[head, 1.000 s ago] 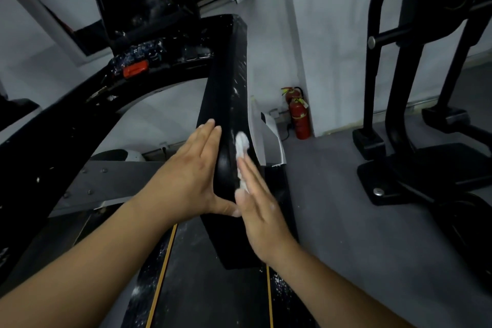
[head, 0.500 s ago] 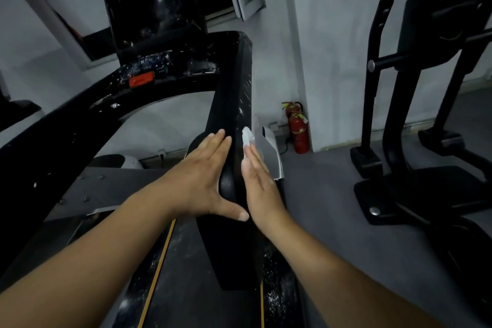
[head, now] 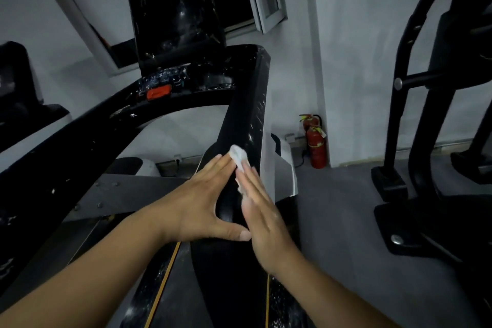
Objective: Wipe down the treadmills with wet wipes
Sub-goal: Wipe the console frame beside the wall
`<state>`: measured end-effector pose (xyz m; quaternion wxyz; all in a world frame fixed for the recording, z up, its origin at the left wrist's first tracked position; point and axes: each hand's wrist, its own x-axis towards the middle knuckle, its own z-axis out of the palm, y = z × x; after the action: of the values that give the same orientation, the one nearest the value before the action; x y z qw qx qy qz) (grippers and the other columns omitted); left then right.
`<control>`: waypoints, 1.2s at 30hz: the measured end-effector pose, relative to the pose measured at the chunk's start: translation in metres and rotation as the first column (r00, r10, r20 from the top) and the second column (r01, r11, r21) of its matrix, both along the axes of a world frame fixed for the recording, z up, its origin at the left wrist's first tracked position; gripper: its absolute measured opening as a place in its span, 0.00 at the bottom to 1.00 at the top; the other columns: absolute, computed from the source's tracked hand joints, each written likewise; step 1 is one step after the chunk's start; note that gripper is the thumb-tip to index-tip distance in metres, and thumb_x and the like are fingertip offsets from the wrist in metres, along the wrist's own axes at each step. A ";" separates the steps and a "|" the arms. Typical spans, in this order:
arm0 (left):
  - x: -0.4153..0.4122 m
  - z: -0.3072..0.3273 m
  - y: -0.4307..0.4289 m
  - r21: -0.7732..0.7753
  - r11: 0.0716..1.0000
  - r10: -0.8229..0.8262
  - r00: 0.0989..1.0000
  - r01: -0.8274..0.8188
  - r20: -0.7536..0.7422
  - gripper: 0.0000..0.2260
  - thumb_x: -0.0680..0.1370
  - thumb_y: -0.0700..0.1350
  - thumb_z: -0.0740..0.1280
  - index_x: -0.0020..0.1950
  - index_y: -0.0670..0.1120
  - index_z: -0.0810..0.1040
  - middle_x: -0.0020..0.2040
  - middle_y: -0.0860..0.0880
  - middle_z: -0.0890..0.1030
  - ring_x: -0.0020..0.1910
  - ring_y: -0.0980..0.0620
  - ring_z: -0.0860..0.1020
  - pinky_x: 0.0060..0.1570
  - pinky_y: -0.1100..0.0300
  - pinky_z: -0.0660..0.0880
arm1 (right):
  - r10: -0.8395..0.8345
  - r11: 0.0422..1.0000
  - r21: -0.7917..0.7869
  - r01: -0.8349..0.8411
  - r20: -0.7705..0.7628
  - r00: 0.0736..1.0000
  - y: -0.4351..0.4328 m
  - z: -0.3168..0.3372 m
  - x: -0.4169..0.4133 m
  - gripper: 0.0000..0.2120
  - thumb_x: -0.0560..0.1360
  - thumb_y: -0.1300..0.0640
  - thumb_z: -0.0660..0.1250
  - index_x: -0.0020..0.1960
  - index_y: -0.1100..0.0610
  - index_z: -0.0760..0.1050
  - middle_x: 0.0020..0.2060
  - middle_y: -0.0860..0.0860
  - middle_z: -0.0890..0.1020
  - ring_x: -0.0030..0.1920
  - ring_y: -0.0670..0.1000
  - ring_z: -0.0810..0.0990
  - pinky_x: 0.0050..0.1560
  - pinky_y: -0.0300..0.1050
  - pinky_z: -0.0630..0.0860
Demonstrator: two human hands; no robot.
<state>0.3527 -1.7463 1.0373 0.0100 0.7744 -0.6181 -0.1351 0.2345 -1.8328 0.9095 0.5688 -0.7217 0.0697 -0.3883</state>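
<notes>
Two hands work the treadmill's right side rail (head: 246, 120), at the middle of the frame. The left hand (head: 197, 205) lies flat on the rail's inner face, fingers straight and thumb spread across its lower end; its grip is loose, bracing rather than clasping. The right hand (head: 263, 218) presses a crumpled white wet wipe (head: 237, 155) onto the rail's top with straight fingers, so nothing is clasped there either; the wipe shows just past the fingertips.

For a good stroke, I judge, pressure should be even and the wipe should run up the rail toward the console (head: 175, 21) at upper centre, which is glossy black and speckled above an orange-red stop key (head: 159, 93).

At lower centre the dark belt (head: 186, 301), edged with yellow lines, looks dusty. To the right are the grey floor (head: 332, 221), two red fire extinguishers (head: 316, 145) by the white wall, and a black exercise machine (head: 426, 93). The room is dim.
</notes>
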 end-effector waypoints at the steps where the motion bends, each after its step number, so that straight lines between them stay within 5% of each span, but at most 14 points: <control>1: 0.002 0.000 -0.002 0.009 1.000 0.014 1.000 -0.014 0.000 0.60 0.65 0.76 0.70 0.81 0.59 0.33 0.78 0.67 0.31 0.74 0.69 0.30 0.79 0.57 0.42 | 0.005 0.999 -0.035 -0.005 0.006 1.000 -0.003 -0.013 -0.004 0.32 0.82 0.35 0.47 0.82 0.49 0.53 0.81 0.38 0.50 0.80 0.43 0.47 0.80 0.53 0.51; 6: 0.006 0.007 -0.029 0.037 0.992 0.118 0.992 -0.119 0.040 0.60 0.63 0.81 0.63 0.81 0.56 0.35 0.78 0.65 0.30 0.73 0.71 0.30 0.79 0.58 0.41 | -0.059 0.997 0.033 0.065 -0.159 0.985 -0.069 0.016 0.035 0.36 0.78 0.31 0.45 0.82 0.47 0.52 0.80 0.38 0.50 0.78 0.35 0.44 0.81 0.52 0.49; 12: 0.007 0.005 -0.048 0.015 0.986 0.167 0.985 -0.168 0.045 0.57 0.66 0.81 0.62 0.81 0.58 0.33 0.78 0.67 0.31 0.74 0.70 0.31 0.78 0.57 0.42 | 0.089 0.976 -0.200 -0.091 -0.021 0.996 -0.078 -0.012 0.020 0.33 0.82 0.34 0.45 0.82 0.49 0.51 0.81 0.38 0.48 0.81 0.44 0.45 0.80 0.47 0.48; 17: 0.004 0.006 -0.064 0.009 0.966 0.258 0.962 -0.260 0.087 0.56 0.64 0.83 0.56 0.81 0.57 0.35 0.78 0.66 0.31 0.73 0.71 0.30 0.77 0.61 0.41 | 0.012 0.999 -0.042 -0.019 -0.175 0.985 -0.130 0.026 0.071 0.37 0.78 0.33 0.42 0.82 0.49 0.49 0.81 0.40 0.47 0.78 0.34 0.40 0.81 0.50 0.46; 21: 0.004 0.003 -0.073 -0.023 0.953 0.304 0.950 -0.303 0.073 0.55 0.65 0.83 0.57 0.81 0.58 0.35 0.78 0.66 0.33 0.74 0.71 0.32 0.78 0.61 0.43 | 0.148 0.944 -0.296 -0.143 -0.007 0.989 -0.117 -0.007 0.043 0.32 0.84 0.38 0.46 0.82 0.54 0.50 0.82 0.44 0.48 0.81 0.47 0.44 0.81 0.47 0.46; 23: 0.003 0.003 -0.076 -0.026 0.945 0.327 0.942 -0.326 0.070 0.56 0.65 0.82 0.57 0.81 0.57 0.36 0.78 0.67 0.33 0.74 0.71 0.33 0.77 0.61 0.43 | 0.145 0.924 -0.356 -0.138 -0.007 0.989 -0.137 -0.022 0.048 0.31 0.84 0.39 0.46 0.82 0.53 0.50 0.82 0.45 0.48 0.81 0.47 0.45 0.81 0.52 0.49; 27: 0.003 0.005 -0.095 -0.023 0.924 0.382 0.918 -0.382 0.110 0.57 0.63 0.83 0.56 0.81 0.56 0.36 0.79 0.64 0.33 0.75 0.70 0.32 0.79 0.59 0.43 | 0.028 0.983 -0.177 -0.054 -0.145 0.989 -0.171 0.017 0.091 0.35 0.81 0.35 0.42 0.82 0.52 0.48 0.81 0.44 0.47 0.79 0.38 0.39 0.80 0.54 0.47; 33: 0.014 0.005 -0.110 -0.043 0.929 0.371 0.922 -0.369 0.110 0.56 0.65 0.82 0.59 0.81 0.57 0.36 0.78 0.66 0.33 0.75 0.71 0.33 0.78 0.60 0.43 | 0.143 0.867 -0.487 -0.108 0.035 0.989 -0.162 -0.032 0.063 0.31 0.85 0.40 0.44 0.82 0.54 0.48 0.82 0.48 0.48 0.82 0.51 0.46 0.80 0.58 0.50; 36: 0.024 0.008 -0.125 -0.019 0.928 0.373 0.923 -0.373 0.095 0.57 0.63 0.82 0.59 0.81 0.57 0.36 0.77 0.68 0.32 0.74 0.72 0.32 0.76 0.62 0.41 | -0.004 0.923 -0.385 -0.014 -0.044 0.999 -0.206 -0.009 0.102 0.31 0.84 0.38 0.42 0.81 0.52 0.49 0.81 0.47 0.50 0.81 0.47 0.46 0.79 0.63 0.52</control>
<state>0.3766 -1.8709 1.0449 0.0056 0.8834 -0.4592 -0.0929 0.3367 -2.0390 0.9000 0.4154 -0.8279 0.0028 -0.3770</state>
